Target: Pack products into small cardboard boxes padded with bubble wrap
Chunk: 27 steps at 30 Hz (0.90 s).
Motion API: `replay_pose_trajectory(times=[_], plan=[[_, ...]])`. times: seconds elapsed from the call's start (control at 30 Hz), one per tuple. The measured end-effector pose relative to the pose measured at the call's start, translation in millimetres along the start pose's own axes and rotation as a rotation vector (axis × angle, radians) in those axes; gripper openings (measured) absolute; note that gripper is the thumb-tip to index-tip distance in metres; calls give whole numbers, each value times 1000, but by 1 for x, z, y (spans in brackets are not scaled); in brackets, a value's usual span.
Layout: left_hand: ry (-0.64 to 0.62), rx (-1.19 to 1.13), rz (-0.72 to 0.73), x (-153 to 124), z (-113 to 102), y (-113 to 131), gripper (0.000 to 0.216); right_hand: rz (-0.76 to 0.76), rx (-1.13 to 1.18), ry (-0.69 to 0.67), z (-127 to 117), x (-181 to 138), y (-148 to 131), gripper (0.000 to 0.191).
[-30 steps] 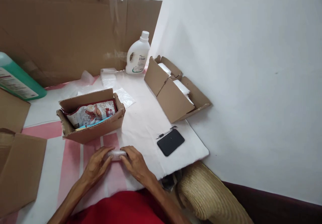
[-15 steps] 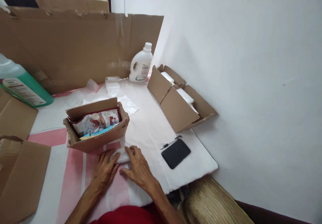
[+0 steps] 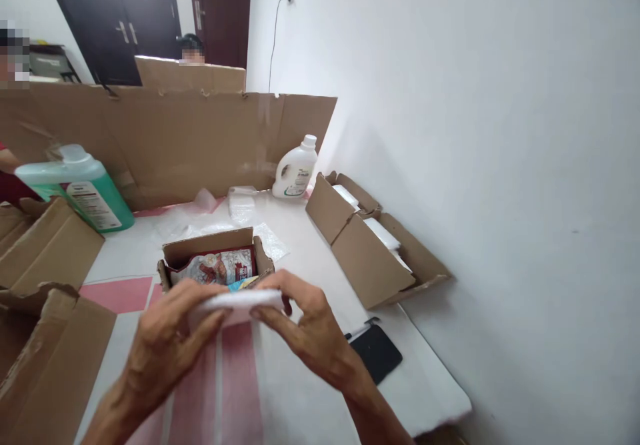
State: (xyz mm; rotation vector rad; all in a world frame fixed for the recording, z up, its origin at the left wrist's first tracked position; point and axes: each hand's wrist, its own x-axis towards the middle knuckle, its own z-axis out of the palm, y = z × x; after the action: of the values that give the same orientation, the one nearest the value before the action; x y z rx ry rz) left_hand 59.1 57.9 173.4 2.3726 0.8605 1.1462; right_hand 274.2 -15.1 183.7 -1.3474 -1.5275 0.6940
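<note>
Raised above the table, a white piece of folded bubble wrap (image 3: 243, 302) is pinched at both ends, slightly blurred. My left hand (image 3: 165, 338) closes on its left end, thumb below and fingers above. On the opposite end, my right hand (image 3: 315, 331) grips the same way. Whether anything is inside the wrap cannot be made out. Just behind the hands stands an open cardboard box (image 3: 210, 239) with a dark red printed food packet (image 3: 220, 268) and a light-blue packet (image 3: 243, 283) in it; its front is partly hidden by my hands and the wrap.
Loose bubble wrap (image 3: 270, 237) lies behind the box. A white jug (image 3: 296, 171) and a bottle of green liquid (image 3: 93, 195) stand farther back. At right are a long open carton (image 3: 370, 258) holding white packets, and a black phone (image 3: 377, 355). More cartons (image 3: 65, 365) are at left.
Both hands have lifted the folded bubble wrap off the tablecloth and now hold it up in front of the box. The view has tilted upward, showing more of the room.
</note>
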Motion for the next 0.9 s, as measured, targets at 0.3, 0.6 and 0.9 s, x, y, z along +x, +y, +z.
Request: replay_pose_trajectory(times=[0.3, 0.6, 0.9], plan=[[-312, 339, -180, 44, -4, -82, 29, 4, -340, -381, 21, 111, 40, 10], [-27, 307, -139, 30, -12, -76, 34, 123, -687, -230, 19, 98, 33, 19], [421, -471, -944, -72, 39, -128, 68, 430, 406, 315, 13, 42, 128, 85]])
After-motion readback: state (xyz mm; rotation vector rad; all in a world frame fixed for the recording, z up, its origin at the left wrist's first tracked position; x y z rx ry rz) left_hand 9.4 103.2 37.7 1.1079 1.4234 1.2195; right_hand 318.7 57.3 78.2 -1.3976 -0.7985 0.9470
